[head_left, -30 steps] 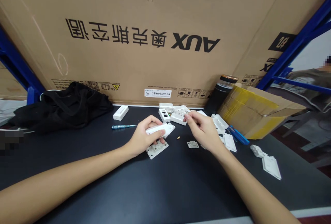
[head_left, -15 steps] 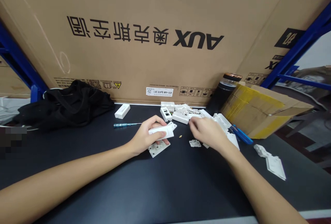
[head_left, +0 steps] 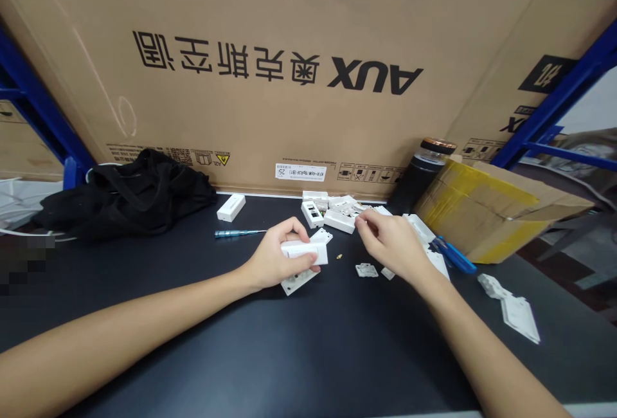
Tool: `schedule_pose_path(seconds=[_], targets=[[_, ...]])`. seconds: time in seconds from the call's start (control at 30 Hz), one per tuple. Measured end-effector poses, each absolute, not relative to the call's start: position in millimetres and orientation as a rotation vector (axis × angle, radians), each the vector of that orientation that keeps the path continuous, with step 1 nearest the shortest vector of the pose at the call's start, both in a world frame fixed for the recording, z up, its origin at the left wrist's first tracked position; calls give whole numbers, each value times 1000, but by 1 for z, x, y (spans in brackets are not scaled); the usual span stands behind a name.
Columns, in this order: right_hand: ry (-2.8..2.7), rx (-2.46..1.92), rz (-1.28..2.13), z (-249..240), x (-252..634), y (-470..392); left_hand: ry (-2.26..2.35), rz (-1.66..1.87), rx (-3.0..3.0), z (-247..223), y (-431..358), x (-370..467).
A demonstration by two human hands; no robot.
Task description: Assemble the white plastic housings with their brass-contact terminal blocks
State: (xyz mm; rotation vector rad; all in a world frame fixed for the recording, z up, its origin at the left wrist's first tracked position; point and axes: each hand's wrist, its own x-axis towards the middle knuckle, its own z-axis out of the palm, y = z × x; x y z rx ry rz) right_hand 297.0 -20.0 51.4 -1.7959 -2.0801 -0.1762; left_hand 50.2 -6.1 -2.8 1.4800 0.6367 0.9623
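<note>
"How did the left hand (head_left: 274, 256) have the white plastic casing (head_left: 299, 250)?"

"Pinched between thumb and fingers, above a flat white plate (head_left: 295, 285) on the tabletop (head_left: 289, 354); that grip probably steadied it and left the right hand (head_left: 394, 242) free."

"And that right hand?"

"Fingers curled, just by the pile of white casings (head_left: 340, 221); I couldn't tell whether the fingertips pinched anything."

"Why was the small brass fitting (head_left: 339, 256) lying apart?"

"Perhaps to be easily spotted against black, between the hands. The blue screwdriver (head_left: 232, 234) lay tip toward the left hand, presumably within reach."

Smooth plastic casing (head_left: 321, 253), matt cardboard (head_left: 270, 122)
</note>
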Motion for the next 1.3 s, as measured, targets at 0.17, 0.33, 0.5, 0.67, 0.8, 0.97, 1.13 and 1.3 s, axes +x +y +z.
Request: schedule_pose_path(seconds=[0.17,0.33,0.5,0.67,0.8,0.97,1.13,1.3], targets=[[-2277,-1954,-194,46,304,-15,671,955,1506,-2,-5,51],[-2401,-1970,-99,32,309,-11,762,1014,1545,-2,-2,50],[-2410,-2013,-82,29,308,-11,744,1014,1582,-2,-2,50],[-2356,-2027,-97,35,305,-13,724,1005,1569,-1,-2,50],[-2316,-2024,-101,39,302,-15,745,1005,1535,0,-3,50],[-2282,-2041,-105,36,300,-14,726,1006,1559,-3,-4,49],[-2319,-2057,-37,32,299,-12,701,1008,1618,-5,-4,49],[-2254,-2080,-87,36,298,-13,719,1018,1632,-3,-5,49]])
